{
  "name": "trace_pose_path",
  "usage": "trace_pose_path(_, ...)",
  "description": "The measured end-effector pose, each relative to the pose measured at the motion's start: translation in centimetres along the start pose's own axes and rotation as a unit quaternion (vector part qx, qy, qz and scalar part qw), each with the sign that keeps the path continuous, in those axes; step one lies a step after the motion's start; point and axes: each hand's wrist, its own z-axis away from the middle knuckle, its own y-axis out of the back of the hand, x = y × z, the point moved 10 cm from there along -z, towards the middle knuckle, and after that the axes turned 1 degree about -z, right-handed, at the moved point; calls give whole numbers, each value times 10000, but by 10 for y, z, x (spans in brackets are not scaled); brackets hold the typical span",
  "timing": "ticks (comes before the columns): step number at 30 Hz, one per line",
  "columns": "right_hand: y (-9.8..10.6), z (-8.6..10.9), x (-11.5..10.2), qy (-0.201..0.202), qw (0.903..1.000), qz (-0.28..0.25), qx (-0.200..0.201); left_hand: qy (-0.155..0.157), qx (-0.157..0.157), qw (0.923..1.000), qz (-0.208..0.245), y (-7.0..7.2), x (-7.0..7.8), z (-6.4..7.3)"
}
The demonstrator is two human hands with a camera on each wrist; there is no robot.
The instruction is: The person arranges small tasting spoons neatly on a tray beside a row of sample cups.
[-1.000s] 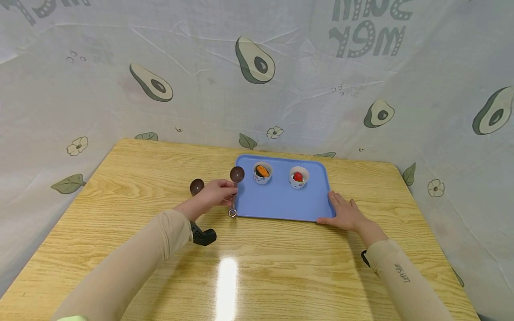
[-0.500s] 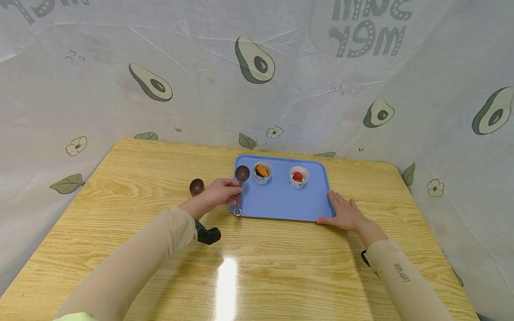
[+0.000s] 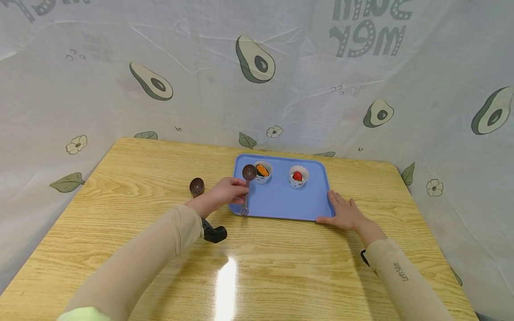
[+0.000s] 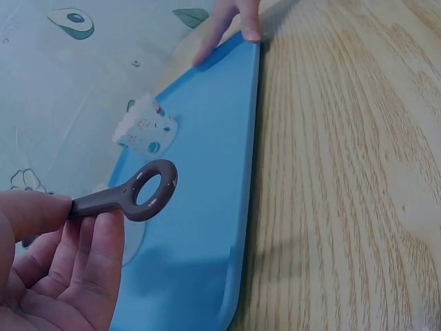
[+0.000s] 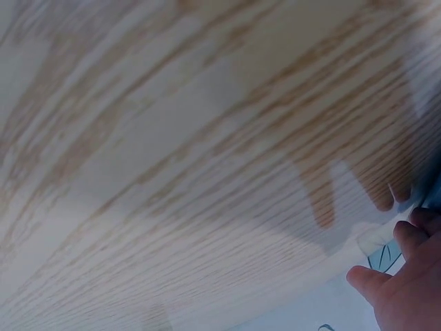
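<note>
My left hand [image 3: 232,191] pinches the handle of a dark brown measuring spoon [image 3: 249,172] between thumb and fingers, over the left part of a blue tray [image 3: 285,203]. Its round bowl points toward the back and overlaps a paper cup [image 3: 263,178] holding an orange-topped sushi piece [image 3: 263,170]. In the left wrist view the ring end of the spoon handle [image 4: 150,192] sticks out past my fingers. A second paper cup [image 3: 302,183] with a red-topped piece [image 3: 297,176] stands to the right on the tray. My right hand [image 3: 346,214] rests with spread fingers at the tray's front right corner.
A second brown spoon [image 3: 196,187] lies on the wooden table [image 3: 281,263] left of the tray, its handle hidden behind my left hand. Behind the table hangs a pale cloth [image 3: 201,89] printed with avocados.
My left hand has moved right with the measuring spoon, from the tray's left edge to over the tray, its bowl now overlapping the left cup. The right hand stays in place.
</note>
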Motion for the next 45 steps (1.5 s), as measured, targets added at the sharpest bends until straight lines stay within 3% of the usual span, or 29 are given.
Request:
trace_pose_path(18,0,0,0,11,10000,13,-31,26,-12,9999,149,-15,10,-9)
trace_pose_path(33,-1,-1,0,-13,10000,12,-36,188,-107,9993,305,-33,18,-27)
trace_pose_path(45,1,0,-1,-6,10000,-17,11,139,-96,9990,404,-47,24,-42)
